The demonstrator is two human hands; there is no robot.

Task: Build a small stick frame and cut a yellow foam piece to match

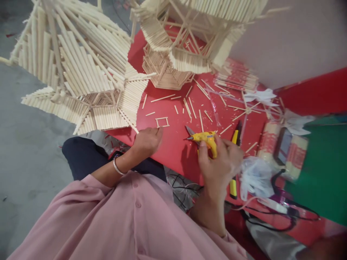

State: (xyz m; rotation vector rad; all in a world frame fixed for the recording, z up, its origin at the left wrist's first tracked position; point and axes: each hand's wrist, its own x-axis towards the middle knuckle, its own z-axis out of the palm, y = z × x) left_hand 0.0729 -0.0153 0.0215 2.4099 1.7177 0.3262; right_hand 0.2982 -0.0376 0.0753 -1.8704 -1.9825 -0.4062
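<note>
right hand [221,162] grips glue gun [206,139]; stick square [162,122] left of nozzle

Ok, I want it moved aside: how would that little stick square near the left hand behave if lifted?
The stick square is thin and open, so probably very light and easily broken at its corners. Lying flat on the red table, it would likely slide, not roll.

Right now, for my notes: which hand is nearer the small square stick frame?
Left. The left hand sits just below the square stick frame; the right hand, holding the yellow glue gun, is farther to its right.
</note>
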